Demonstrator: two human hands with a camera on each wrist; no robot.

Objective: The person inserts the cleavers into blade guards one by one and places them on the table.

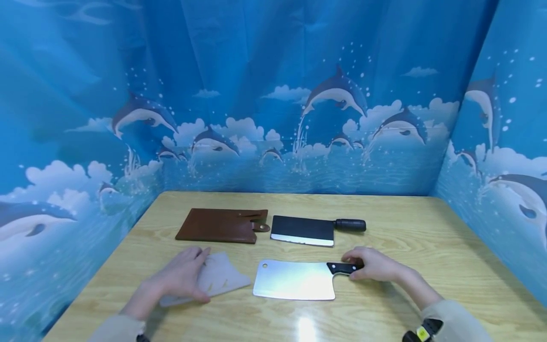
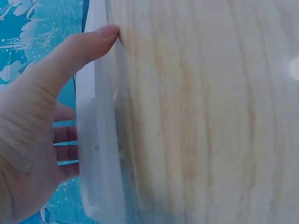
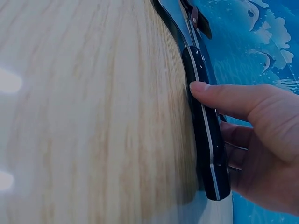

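Observation:
A white, slightly see-through plastic blade cover lies at the front left of the table. My left hand spans it from above, holding it with the thumb at the near edge and the fingers on the far side. Right of it is a cleaver with a broad silver blade, a hole in the far-left corner and a black riveted handle. My right hand grips that handle, thumb on the near side and fingers behind; the blade points left toward the cover.
Behind the cover lies a brown leather sheath with a snap strap. Beside it, behind the silver cleaver, is a second cleaver with a dark blade and round black handle. A blue dolphin curtain surrounds the wood-grain table.

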